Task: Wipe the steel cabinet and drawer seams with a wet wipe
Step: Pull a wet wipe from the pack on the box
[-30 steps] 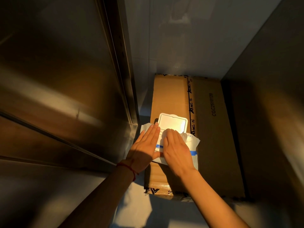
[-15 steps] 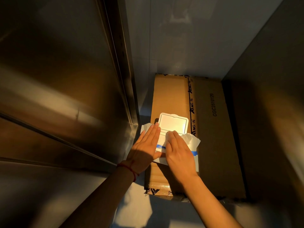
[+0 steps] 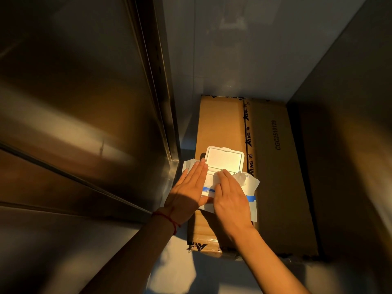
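The left hand (image 3: pixel 187 190) lies flat with straight fingers on the wipe pack (image 3: pixel 249 188), holding it down. The right hand (image 3: pixel 230 198) pinches a wet wipe (image 3: pixel 240 177) at the opening, below the flipped-up lid (image 3: pixel 224 159). The pack sits on a cardboard box (image 3: pixel 275 166), right of the steel cabinet (image 3: pixel 74 102). If the left hand lets go, the pack may lift, or the wipe may tear. Compared with half a second ago, more of the wipe is out.

Person, two bare forearms, no sleeves in view. Left hand (image 3: pixel 186 194): thin red string bracelet (image 3: pixel 167 219) at wrist (knotted tail hanging). Right hand (image 3: pixel 230 198): unadorned, no rings.
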### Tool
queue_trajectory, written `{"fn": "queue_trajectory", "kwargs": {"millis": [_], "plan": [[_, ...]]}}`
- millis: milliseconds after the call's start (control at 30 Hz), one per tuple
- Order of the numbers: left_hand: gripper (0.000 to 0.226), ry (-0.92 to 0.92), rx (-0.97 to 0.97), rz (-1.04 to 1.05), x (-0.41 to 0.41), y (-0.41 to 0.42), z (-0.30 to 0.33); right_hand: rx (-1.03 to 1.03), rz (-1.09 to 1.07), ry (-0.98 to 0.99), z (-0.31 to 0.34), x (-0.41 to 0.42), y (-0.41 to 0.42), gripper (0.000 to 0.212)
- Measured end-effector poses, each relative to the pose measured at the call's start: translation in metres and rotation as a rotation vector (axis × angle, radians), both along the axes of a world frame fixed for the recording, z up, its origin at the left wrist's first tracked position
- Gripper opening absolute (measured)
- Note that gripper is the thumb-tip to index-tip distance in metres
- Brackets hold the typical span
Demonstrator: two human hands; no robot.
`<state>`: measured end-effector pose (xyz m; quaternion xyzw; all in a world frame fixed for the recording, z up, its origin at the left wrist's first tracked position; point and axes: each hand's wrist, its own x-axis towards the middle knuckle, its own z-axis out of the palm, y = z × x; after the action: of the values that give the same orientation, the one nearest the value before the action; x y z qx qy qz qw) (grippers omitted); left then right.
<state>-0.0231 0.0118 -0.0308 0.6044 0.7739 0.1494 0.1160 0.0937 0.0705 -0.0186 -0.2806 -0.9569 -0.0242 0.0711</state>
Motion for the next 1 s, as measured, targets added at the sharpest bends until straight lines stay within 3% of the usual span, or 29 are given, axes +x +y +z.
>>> {"fn": "queue_trajectory", "kwargs": {"millis": [267,367,433,633,1000], "plan": [[0.076,-0.033,0.082,0.0,-0.001,0.002,-0.01,0.005,-0.027,0.014,-0.003,0.001,-0.001,0.076],[0.074,-0.046,0.003,-0.028,-0.001,-0.002,-0.02,-0.022,-0.032,0.013,-0.001,-0.003,0.0,0.067],[0.079,0.008,0.049,-0.043,-0.002,-0.002,-0.015,-0.041,-0.037,0.013,0.001,-0.005,0.0,0.061],[0.077,0.046,0.145,-0.009,0.003,-0.002,-0.007,-0.101,-0.107,0.016,0.0,-0.006,0.0,0.075],[0.076,0.041,0.208,-0.028,0.003,-0.002,-0.009,-0.159,-0.17,0.056,-0.006,-0.005,-0.003,0.067]]}}
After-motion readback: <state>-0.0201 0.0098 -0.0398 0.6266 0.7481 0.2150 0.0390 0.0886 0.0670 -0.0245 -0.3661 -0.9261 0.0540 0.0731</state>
